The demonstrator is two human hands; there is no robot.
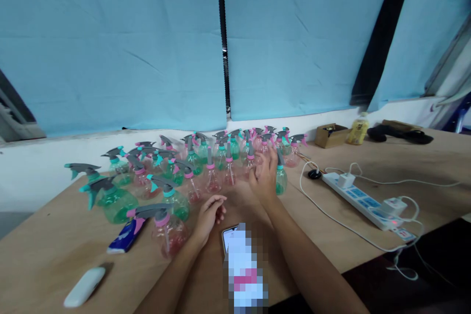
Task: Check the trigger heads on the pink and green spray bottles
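Note:
Several small spray bottles [206, 162], pink or green with grey triggers, stand crowded on a wooden table [55, 250]. My right hand [264, 176] reaches into the group with fingers spread, beside a green bottle [281, 176] and a pink one [250, 159]; it holds nothing. My left hand [209, 213] rests low on the table with fingers loosely curled and empty, next to a pink bottle [169, 230].
A phone [230, 235] lies near my wrists, a blue packet [123, 238] and a white oblong object [84, 285] to the left. A power strip [362, 201] with chargers and cables lies at the right. A cardboard box [331, 135], a yellow bottle [358, 128] and a dark object [401, 133] sit behind it.

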